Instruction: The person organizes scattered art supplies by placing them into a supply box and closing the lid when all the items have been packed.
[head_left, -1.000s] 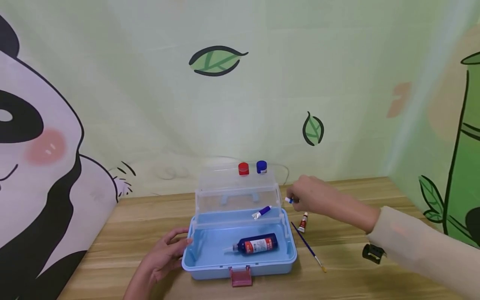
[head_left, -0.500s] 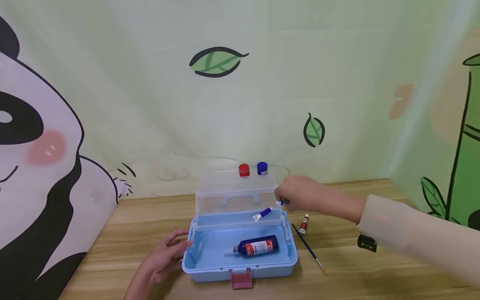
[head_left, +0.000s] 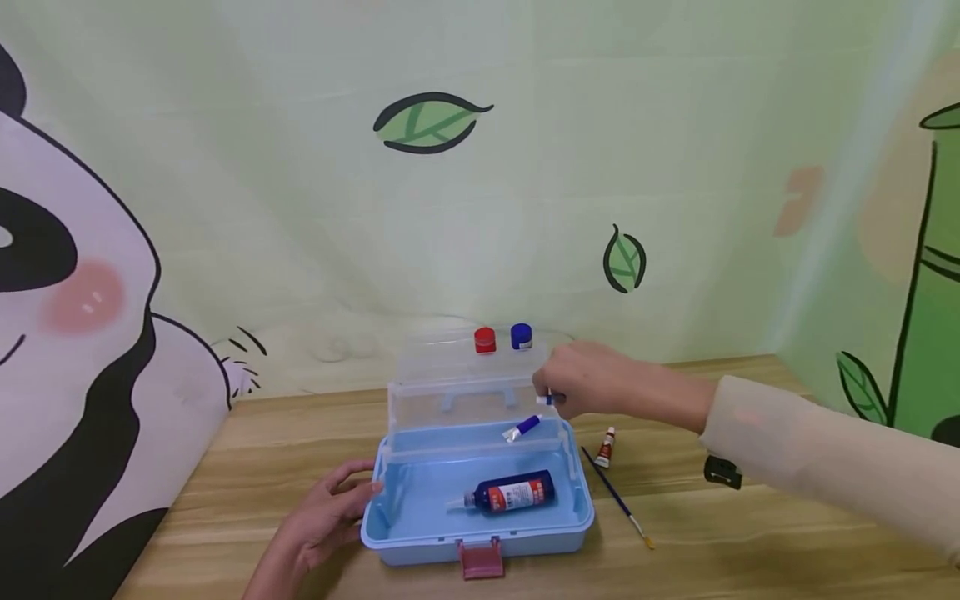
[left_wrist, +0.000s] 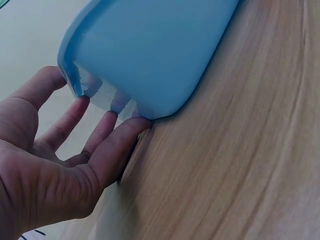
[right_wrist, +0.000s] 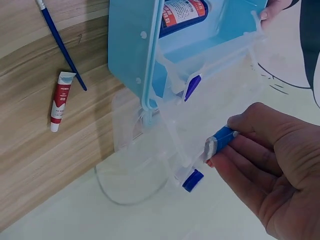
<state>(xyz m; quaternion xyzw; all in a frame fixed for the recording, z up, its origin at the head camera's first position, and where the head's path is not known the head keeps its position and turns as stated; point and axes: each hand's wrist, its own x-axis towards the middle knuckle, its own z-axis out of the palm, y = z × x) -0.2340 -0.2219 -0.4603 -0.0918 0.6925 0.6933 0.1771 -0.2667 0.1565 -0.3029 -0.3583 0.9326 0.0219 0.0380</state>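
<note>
My right hand pinches a small blue paint tube between thumb and fingers, over the back right of a light blue plastic box. My left hand rests at the box's left end, fingers spread and fingertips touching it, as the left wrist view shows. A dark blue bottle with a pointed nozzle lies inside the box. Near its back, a purple-blue paint tube lies on the clear tray. Beyond my right hand, a red jar and a blue jar sit on the raised clear lid.
Right of the box, a red paint tube and a blue-handled paintbrush lie on the wooden table. A pink latch hangs at the box's front. Behind stands a pale green printed wall.
My right hand has moved left with the small blue paint tube, from beside the box to over its back right. The left hand has stayed at the box's left end.
</note>
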